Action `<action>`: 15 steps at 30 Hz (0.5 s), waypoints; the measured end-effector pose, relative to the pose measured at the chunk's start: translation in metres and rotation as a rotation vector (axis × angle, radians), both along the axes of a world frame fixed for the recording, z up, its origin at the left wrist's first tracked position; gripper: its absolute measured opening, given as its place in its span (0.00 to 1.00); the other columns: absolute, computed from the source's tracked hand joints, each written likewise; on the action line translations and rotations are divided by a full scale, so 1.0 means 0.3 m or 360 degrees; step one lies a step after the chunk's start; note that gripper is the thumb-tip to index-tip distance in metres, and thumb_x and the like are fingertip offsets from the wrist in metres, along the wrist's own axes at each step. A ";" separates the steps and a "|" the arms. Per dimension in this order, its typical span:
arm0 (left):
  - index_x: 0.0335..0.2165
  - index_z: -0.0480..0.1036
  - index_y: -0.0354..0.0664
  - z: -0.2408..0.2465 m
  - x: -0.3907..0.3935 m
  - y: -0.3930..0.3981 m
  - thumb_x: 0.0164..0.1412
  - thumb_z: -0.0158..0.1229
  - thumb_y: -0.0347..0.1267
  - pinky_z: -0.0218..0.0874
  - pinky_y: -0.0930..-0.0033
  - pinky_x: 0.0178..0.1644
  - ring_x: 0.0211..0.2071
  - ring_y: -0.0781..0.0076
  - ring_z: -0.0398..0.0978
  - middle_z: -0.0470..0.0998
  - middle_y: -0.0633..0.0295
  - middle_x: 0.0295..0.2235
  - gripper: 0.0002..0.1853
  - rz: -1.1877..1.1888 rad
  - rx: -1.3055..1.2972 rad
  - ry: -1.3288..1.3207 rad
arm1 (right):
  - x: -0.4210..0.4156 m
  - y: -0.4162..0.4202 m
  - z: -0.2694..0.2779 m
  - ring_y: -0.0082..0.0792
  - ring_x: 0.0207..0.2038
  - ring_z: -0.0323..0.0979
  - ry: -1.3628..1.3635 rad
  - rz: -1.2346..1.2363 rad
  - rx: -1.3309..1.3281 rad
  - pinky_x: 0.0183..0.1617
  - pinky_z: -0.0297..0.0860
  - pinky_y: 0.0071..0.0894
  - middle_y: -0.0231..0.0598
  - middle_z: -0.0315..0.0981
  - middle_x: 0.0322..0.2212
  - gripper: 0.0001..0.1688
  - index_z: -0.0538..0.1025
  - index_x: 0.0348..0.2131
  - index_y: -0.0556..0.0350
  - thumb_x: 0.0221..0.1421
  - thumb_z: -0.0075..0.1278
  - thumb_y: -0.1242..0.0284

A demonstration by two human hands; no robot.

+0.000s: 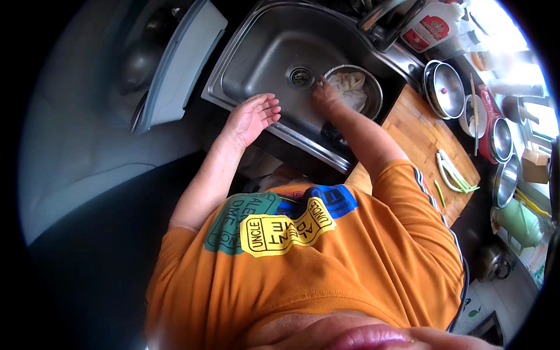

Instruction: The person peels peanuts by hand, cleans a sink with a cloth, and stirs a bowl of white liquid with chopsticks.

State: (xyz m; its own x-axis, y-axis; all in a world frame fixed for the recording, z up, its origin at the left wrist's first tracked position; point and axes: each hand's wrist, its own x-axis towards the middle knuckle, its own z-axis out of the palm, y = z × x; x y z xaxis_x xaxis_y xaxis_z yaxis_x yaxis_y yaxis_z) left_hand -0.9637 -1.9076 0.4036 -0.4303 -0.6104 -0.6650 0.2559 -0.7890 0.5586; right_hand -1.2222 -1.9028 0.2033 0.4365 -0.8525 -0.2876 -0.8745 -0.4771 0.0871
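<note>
Over the front edge of the stainless steel sink (262, 57), my left hand (253, 116) is held palm up with its fingers apart and nothing in it. My right hand (326, 96) is low in the sink, at the left rim of a round metal bowl (374, 87). A wet, whitish cloth-like item (350, 89) lies in that bowl. The fingers of my right hand are partly hidden, so whether they grip anything is unclear. The drain strainer (302, 78) lies between my hands, with small bits in it. A dark item (332, 131) shows under my right forearm.
The faucet (378, 26) stands at the sink's back edge beside a white plastic jug (431, 28). Right of the sink, a wooden cutting board (415, 127) holds scallion pieces (453, 173). Beyond it are metal bowls (448, 89), chopsticks (474, 113) and a green pitcher (520, 221).
</note>
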 end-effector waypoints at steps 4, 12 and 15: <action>0.48 0.74 0.35 -0.036 -0.051 -0.079 0.69 0.56 0.37 0.70 0.60 0.54 0.47 0.62 0.77 0.79 0.53 0.45 0.17 -0.0062 0.0038 0.0014 | 0.017 0.122 0.058 0.41 0.52 0.75 -0.0049 -0.0171 0.0404 0.65 0.61 0.52 0.43 0.82 0.40 0.14 0.83 0.40 0.45 0.56 0.51 0.67; 0.55 0.69 0.36 -0.118 -0.121 -0.171 0.74 0.44 0.46 0.66 0.53 0.58 0.50 0.58 0.73 0.74 0.51 0.49 0.25 0.0024 0.0149 0.0012 | -0.240 -0.088 0.599 0.45 0.39 0.80 -0.1512 -0.1610 -0.0911 0.44 0.74 0.42 0.47 0.80 0.35 0.35 0.65 0.62 0.60 0.60 0.57 0.67; 0.59 0.65 0.35 -0.125 -0.154 -0.187 0.75 0.38 0.48 0.62 0.49 0.62 0.55 0.55 0.70 0.70 0.47 0.54 0.29 0.0102 0.0163 0.0057 | -0.319 -0.167 0.592 0.56 0.44 0.78 -0.1015 -0.1427 -0.1021 0.50 0.73 0.51 0.53 0.74 0.48 0.45 0.55 0.68 0.61 0.59 0.55 0.64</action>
